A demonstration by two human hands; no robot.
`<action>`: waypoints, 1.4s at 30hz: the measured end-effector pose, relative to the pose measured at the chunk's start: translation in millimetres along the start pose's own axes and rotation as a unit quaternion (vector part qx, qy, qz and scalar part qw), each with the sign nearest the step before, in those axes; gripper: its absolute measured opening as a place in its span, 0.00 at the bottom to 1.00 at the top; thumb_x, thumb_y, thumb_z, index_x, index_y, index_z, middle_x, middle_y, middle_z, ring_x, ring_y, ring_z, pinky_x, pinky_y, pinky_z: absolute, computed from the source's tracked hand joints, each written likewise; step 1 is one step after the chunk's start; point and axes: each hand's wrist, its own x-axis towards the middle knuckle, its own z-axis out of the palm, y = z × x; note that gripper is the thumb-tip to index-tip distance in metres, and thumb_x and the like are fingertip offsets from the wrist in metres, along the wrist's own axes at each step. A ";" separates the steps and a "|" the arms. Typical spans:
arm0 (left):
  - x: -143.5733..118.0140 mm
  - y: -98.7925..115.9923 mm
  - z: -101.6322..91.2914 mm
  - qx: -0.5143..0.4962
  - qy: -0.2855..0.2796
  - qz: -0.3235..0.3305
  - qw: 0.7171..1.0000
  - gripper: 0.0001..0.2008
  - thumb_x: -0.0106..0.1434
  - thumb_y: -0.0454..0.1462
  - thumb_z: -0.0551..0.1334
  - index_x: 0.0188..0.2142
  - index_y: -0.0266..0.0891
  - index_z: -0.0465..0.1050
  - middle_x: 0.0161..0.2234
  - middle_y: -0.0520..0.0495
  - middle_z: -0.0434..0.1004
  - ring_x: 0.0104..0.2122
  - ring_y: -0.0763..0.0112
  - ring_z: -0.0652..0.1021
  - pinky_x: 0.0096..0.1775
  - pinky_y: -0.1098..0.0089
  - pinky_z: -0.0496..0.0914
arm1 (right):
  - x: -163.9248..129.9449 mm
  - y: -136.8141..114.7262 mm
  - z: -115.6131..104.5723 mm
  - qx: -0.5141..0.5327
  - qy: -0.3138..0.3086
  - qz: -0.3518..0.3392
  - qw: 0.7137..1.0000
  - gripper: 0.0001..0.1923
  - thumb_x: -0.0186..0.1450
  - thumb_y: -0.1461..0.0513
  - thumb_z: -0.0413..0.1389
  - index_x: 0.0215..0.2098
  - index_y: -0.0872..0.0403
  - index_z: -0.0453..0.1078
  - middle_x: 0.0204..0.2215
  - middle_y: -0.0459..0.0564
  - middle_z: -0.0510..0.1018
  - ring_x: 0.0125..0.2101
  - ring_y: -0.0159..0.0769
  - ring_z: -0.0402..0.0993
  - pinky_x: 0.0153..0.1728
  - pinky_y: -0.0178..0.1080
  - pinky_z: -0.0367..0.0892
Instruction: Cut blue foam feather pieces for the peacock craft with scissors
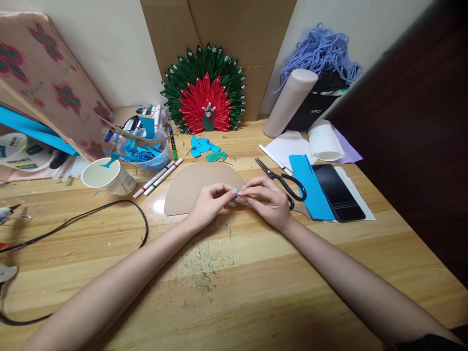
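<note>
A small piece of blue paper [239,193] is pinched between both sets of fingertips, mostly covered by them. My left hand [215,201] is closed on its left side, over the right part of a tan cardboard half-circle [193,187] lying flat. My right hand [268,199] is closed on the other side of the piece. Black-handled scissors [288,183] lie just beyond my right hand. Several blue paper petals [203,145] and a green leaf-shaped piece [216,156] rest behind the cardboard.
A paper cup [106,176], a tub of blue scraps [161,158] and markers [161,176] stand left. A black cable [91,210] loops across the table. Right are folded blue paper [314,190], a phone [340,192] and a bottle [290,102]. A red-green fan decoration [203,92] leans behind.
</note>
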 end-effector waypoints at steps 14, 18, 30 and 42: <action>-0.4 1.4 -0.8 0.014 -0.013 -0.003 1.000 0.12 0.58 0.43 0.62 0.31 0.34 0.75 0.28 0.45 0.78 0.23 0.78 0.72 0.25 0.77 0.63 | 0.5 -0.2 1.5 0.063 0.000 0.080 0.995 0.03 0.59 0.65 0.59 0.32 0.51 0.74 0.31 0.48 0.77 0.34 0.35 0.74 0.36 0.39 0.71; 0.5 0.5 -1.0 0.021 -0.011 -0.008 1.000 0.13 0.57 0.43 0.63 0.33 0.33 0.75 0.28 0.46 0.78 0.22 0.79 0.70 0.23 0.78 0.61 | 0.6 2.0 2.3 0.119 0.002 0.122 0.985 0.01 0.59 0.64 0.59 0.31 0.52 0.74 0.32 0.50 0.77 0.35 0.36 0.75 0.38 0.40 0.71; 2.0 4.8 -1.2 0.029 -0.012 -0.038 0.999 0.14 0.56 0.45 0.63 0.28 0.34 0.74 0.24 0.48 0.76 0.18 0.81 0.67 0.22 0.77 0.61 | 1.8 3.8 0.8 0.112 -0.016 0.102 0.988 0.01 0.58 0.64 0.61 0.29 0.51 0.75 0.29 0.48 0.76 0.32 0.35 0.74 0.35 0.39 0.70; 3.1 4.5 -1.9 0.059 -0.023 -0.049 0.997 0.16 0.54 0.47 0.63 0.26 0.33 0.73 0.23 0.49 0.74 0.17 0.81 0.66 0.21 0.76 0.59 | 0.2 2.6 -0.4 0.045 -0.019 0.033 0.998 0.04 0.59 0.65 0.59 0.32 0.50 0.75 0.28 0.47 0.75 0.30 0.33 0.72 0.31 0.37 0.69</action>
